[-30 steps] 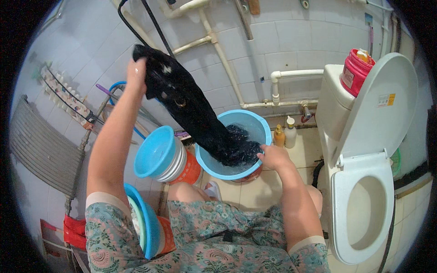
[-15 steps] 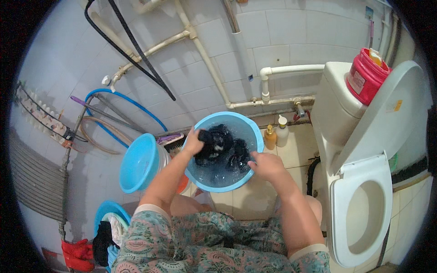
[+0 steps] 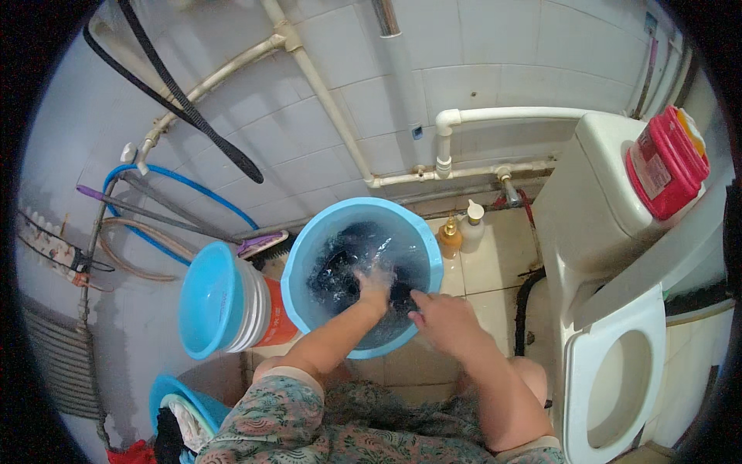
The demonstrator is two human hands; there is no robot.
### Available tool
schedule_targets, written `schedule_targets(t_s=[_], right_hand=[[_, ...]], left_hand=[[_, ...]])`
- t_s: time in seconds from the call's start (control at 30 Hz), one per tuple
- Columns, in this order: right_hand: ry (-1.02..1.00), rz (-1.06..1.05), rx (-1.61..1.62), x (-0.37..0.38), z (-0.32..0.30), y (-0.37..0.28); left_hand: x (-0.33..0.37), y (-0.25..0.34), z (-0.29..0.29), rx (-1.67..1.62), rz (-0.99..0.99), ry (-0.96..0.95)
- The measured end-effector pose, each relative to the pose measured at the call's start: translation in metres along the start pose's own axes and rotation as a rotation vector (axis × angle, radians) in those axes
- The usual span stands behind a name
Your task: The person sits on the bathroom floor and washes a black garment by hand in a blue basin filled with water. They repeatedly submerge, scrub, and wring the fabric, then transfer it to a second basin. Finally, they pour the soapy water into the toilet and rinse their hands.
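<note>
A light blue basin (image 3: 430, 230) of water stands on the floor in front of me, with dark wet cloth (image 3: 331, 272) in it. My left hand (image 3: 374, 283) is down in the water against the cloth, amid splashes. Its fingers are smeared by motion and partly under water. Over the basin's near right rim, my right hand (image 3: 447, 320) pinches a bunched part of the black cloth between thumb and index finger. The exact kind of garment cannot be made out.
To the left are a blue basin (image 3: 207, 301) on a stack of buckets (image 3: 280, 313) and a tub (image 3: 164, 387) of clothes. Two pump bottles (image 3: 450, 238) (image 3: 472, 226) stand behind right. A toilet (image 3: 573, 387) is at right, a red container (image 3: 666, 164) on its tank.
My left hand has gone from holding the black cloth at the basin's left side down into the water at its middle. My right hand has shifted slightly nearer me. The view has also shifted.
</note>
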State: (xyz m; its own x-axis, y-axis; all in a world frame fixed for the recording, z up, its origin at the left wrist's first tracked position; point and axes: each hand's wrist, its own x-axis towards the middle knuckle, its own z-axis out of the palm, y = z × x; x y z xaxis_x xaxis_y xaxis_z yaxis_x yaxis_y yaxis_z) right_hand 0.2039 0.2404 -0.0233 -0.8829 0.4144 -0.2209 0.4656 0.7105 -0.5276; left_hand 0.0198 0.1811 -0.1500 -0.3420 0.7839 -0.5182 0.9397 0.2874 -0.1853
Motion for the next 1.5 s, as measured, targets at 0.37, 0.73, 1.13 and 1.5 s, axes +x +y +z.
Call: schedule_targets(t_s=[0.37, 0.73, 1.13, 1.5], right_hand=[[0.036, 0.007, -0.006, 0.004, 0.000, -0.009], [0.096, -0.002, -0.017, 0.000, 0.015, -0.032], [0.075, -0.142, 0.434, 0.030, 0.052, -0.075], [0.453, -0.011, 0.334, 0.059, 0.073, -0.070]], left_hand=[[-0.014, -0.012, -0.002, 0.007, 0.094, 0.237], [-0.091, -0.100, -0.033, -1.325, -0.184, 0.705], [-0.157, -0.101, -0.075, -2.674, -0.233, 0.639], [-0.154, -0.110, -0.061, -2.623, 0.210, 0.360]])
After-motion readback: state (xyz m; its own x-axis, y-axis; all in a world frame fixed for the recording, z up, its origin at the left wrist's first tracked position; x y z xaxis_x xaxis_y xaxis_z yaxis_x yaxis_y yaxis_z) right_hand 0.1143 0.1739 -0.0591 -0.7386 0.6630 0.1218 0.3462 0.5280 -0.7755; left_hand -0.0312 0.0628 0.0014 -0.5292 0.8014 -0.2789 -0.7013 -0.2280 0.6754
